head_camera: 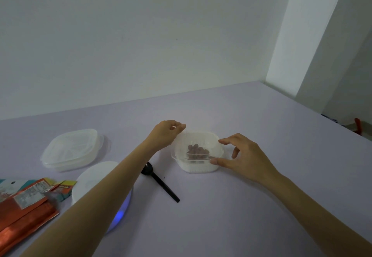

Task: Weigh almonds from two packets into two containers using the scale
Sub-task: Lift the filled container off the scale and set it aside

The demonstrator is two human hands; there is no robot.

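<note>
A translucent plastic container (198, 166) with several brown almonds (196, 152) inside stands on the table at the centre. A clear lid (199, 138) lies over its top. My left hand (167, 134) pinches the lid's far left corner. My right hand (243, 156) holds the lid's right edge between thumb and fingers. A second lidded container (70, 149) sits to the left. The round white scale (94, 180) with a blue light (119, 215) lies partly under my left forearm. Orange almond packets (26, 200) lie at the far left.
A black spoon (159, 182) lies on the table between the scale and the almond container. The lavender table (231, 216) meets a white wall at the back, and its right edge runs diagonally, with red and dark items (357, 129) beyond it.
</note>
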